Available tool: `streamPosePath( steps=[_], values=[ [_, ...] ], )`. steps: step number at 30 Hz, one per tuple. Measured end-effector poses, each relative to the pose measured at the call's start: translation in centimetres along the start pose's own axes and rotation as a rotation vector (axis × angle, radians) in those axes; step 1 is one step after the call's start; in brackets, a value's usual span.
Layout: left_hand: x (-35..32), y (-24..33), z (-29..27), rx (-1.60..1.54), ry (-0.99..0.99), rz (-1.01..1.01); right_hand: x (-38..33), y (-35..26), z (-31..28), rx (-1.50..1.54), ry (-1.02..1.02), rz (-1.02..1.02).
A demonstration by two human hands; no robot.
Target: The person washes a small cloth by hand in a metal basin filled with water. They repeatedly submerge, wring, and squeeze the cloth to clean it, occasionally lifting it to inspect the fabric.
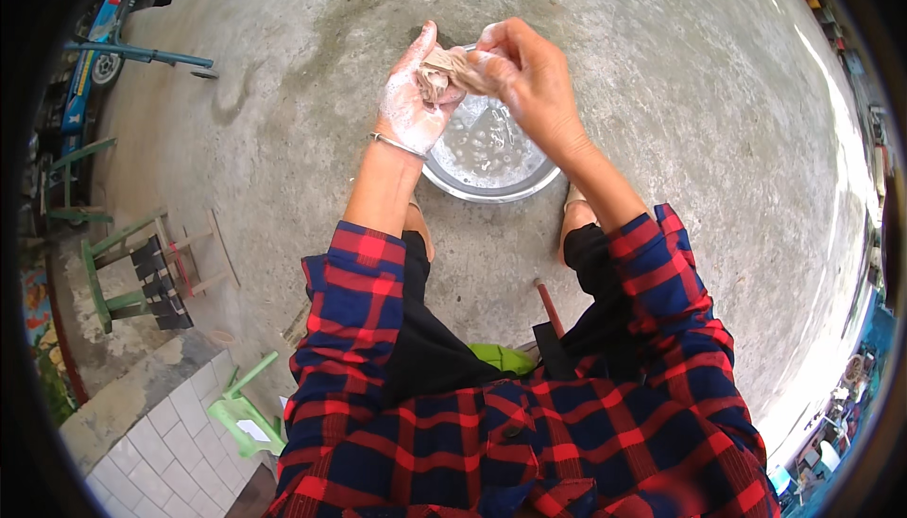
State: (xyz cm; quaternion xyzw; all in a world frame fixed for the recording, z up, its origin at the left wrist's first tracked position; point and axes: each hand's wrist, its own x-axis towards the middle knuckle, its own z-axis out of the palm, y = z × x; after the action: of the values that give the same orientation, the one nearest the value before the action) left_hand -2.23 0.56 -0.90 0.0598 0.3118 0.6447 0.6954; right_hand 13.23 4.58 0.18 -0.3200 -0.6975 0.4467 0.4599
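A wet, crumpled beige cloth (455, 72) stretches between my two hands, above a round metal basin (491, 195). My left hand (413, 100), coated in white suds, has its palm turned up and its thumb raised. One end of the cloth is bunched in that hand, the fingers curled partly out of sight behind it. My right hand (534, 78) is closed on the other end, with foam on its thumb and fingers. Sudsy water with bubbles fills the basin below. Whether the cloth is a sock or a rag I cannot make out.
The basin stands on a concrete floor (283, 121) between my feet. To the left are a wooden stool frame (156, 267) with black webbing and a light green plastic stool (248, 423). A reddish stick (549, 308) shows between my knees. Assorted items line the right wall.
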Motion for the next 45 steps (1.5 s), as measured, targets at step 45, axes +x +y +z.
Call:
streamPosePath(
  steps=[45],
  values=[
    [-1.1,0.2,0.4,0.274,-0.135,-0.003,1.2,1.2,-3.2,0.005,-0.241,0.17]
  ],
)
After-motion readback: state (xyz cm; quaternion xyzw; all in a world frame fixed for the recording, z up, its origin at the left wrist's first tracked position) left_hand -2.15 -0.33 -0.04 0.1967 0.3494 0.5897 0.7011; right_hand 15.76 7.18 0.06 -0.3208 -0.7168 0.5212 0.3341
